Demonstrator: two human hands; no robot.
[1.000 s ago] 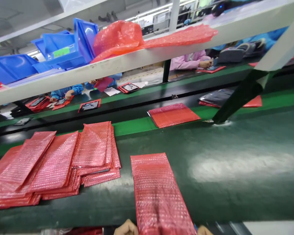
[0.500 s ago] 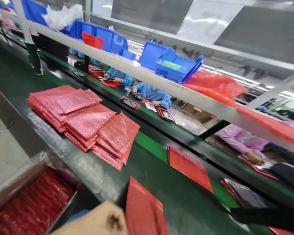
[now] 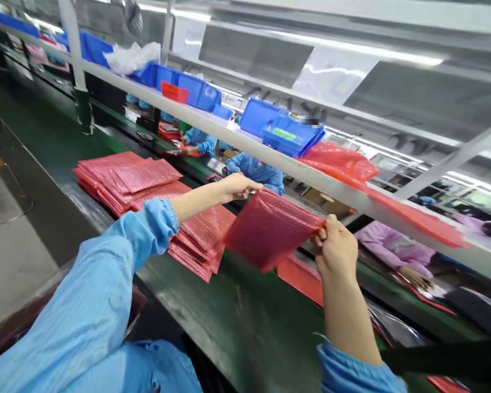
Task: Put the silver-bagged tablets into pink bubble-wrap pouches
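Between my two hands hangs a red bubble bag (image 3: 272,232), held up by its top corners above the green bench. My left hand (image 3: 237,187) pinches its left corner, and my right hand (image 3: 334,243) is closed on the right corner. Just behind my left forearm lie stacks of red bubble bags (image 3: 202,224), spread in overlapping piles. Another red bag (image 3: 300,278) rests on the bench below my right hand, partly hidden by the held bag and my wrist.
A white shelf rail (image 3: 213,121) runs across, carrying blue bins (image 3: 290,134) and red plastic sheeting (image 3: 339,164). Co-workers in blue sleeves (image 3: 256,172) and a pink sleeve (image 3: 395,248) work beyond. At lower right are a dark bar (image 3: 445,357) and a black item in clear wrap (image 3: 396,325).
Both hands have come up over the bench with a red bubble bag stretched between them. Earlier, one closed hand showed low beside a red bag near the front edge. The view has shifted slightly.
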